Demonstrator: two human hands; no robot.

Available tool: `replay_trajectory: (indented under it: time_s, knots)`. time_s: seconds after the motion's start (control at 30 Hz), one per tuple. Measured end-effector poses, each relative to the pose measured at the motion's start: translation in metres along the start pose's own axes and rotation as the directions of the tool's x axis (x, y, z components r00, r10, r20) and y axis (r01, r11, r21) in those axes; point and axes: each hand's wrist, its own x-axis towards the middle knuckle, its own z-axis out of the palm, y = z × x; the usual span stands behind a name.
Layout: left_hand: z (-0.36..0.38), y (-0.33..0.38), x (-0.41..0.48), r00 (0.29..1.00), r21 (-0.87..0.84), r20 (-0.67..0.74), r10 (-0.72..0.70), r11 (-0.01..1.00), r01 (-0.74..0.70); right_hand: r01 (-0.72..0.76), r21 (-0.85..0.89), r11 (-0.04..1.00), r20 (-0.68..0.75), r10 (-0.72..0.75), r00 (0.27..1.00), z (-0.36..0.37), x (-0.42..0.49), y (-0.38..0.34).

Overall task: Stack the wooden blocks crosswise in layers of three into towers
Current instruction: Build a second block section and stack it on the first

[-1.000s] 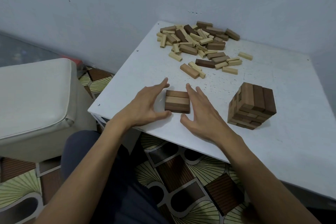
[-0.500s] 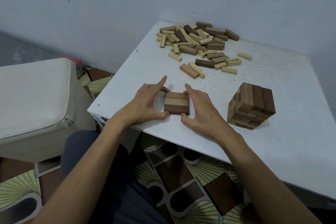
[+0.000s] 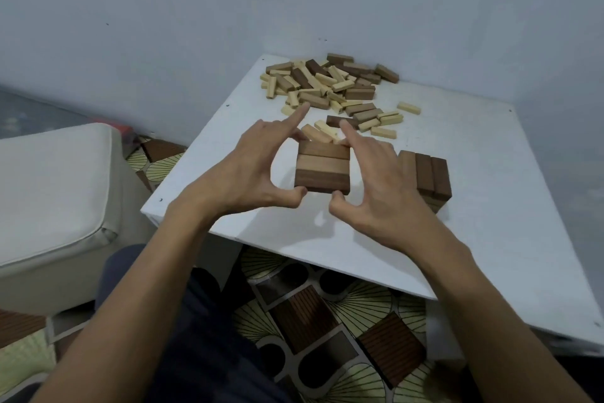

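Three-block layer [image 3: 322, 170] now lifted off table [image 3: 490, 223]; left hand [image 3: 251, 173], right hand [image 3: 379, 190]: each grip pinching its ends

The left hand [image 3: 248, 170] and right hand [image 3: 376, 187], earlier flat beside the three-block layer [image 3: 322, 170], now grip its sides and hold it lifted off the desk [image 3: 490, 206].

Premises: a domestic room, most likely a living area. Evidence follows. The painted wall [image 3: 163, 26] is plain, with small marks, and turns a corner. A low white table [image 3: 474, 239] is set into that corner. A cream padded seat [image 3: 55, 187] stands just beside the table. The floor [image 3: 327, 321] has a decorative covering of brown squares and fan motifs. Wooden toy blocks [image 3: 327, 85] are heaped on the table.
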Motion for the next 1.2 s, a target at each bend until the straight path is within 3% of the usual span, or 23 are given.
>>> replay_trajectory:
  time_s: [0.27, 0.47, 1.2]
  knots:
    - [0.037, 0.047, 0.056, 0.995, -0.114, 0.041, 0.091, 0.99, -0.085, -0.149, -0.013, 0.989, -0.033, 0.149, 0.988, -0.062, -0.021, 0.043]
    - [0.07, 0.064, 0.082, 0.989, -0.151, 0.119, 0.088, 0.986, -0.069, -0.244, -0.019, 0.97, 0.009, 0.244, 0.97, -0.077, -0.034, 0.08]
    - [0.081, 0.065, 0.093, 0.98, -0.14, 0.191, 0.065, 0.989, -0.039, -0.273, 0.036, 0.961, 0.005, 0.273, 0.962, -0.072, -0.039, 0.103]
